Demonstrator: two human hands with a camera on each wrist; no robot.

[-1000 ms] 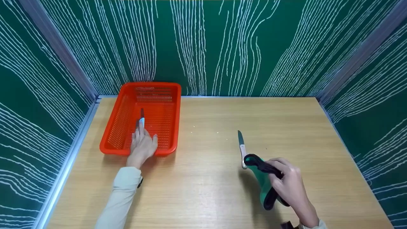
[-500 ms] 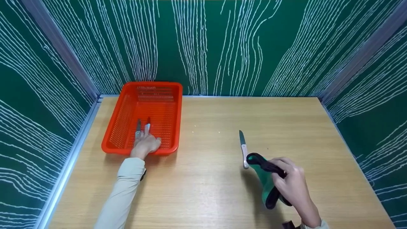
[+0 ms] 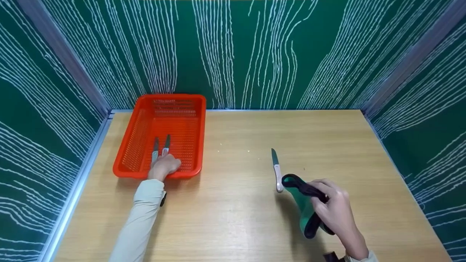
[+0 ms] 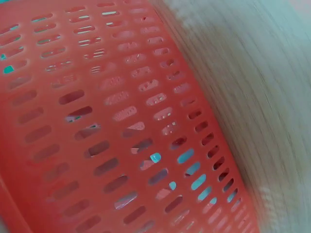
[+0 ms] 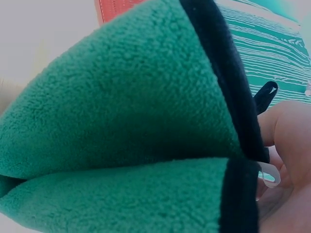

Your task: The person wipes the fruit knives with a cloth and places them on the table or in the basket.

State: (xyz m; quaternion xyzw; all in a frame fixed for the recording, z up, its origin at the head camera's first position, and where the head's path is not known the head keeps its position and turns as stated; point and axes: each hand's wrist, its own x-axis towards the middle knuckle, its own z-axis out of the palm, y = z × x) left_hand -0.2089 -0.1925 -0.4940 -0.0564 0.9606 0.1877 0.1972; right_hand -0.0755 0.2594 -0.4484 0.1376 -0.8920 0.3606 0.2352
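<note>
At the left, my left hand [image 3: 165, 168] reaches over the near rim of the red plastic basket [image 3: 199, 145], its fingers at the handle of a small knife [image 3: 165, 149]. That knife's blade points away, and the hand hides the handle's end. Beside it to the left lies a second knife [image 3: 155, 153], roughly parallel. My right hand [image 3: 334, 205] pinches a folded green cloth [image 3: 305, 207] with black edging, held above the table. The cloth's fuzzy green side [image 5: 121, 97] fills much of the right wrist view. Just left of it, a third knife [image 3: 277, 173] with a pale handle lies on the wooden table.
Several tiny white specks lie on the wooden table [image 3: 233, 196] between the basket and the third knife. Green walls with white wavy lines [image 3: 214, 54] enclose the table's back and sides. The left wrist view mostly shows the basket's slotted wall [image 4: 51, 167].
My left hand has lowered its knife into the basket, bringing it nearer the front beside the second knife, which has come into fuller view. The right hand and cloth have stayed almost still.
</note>
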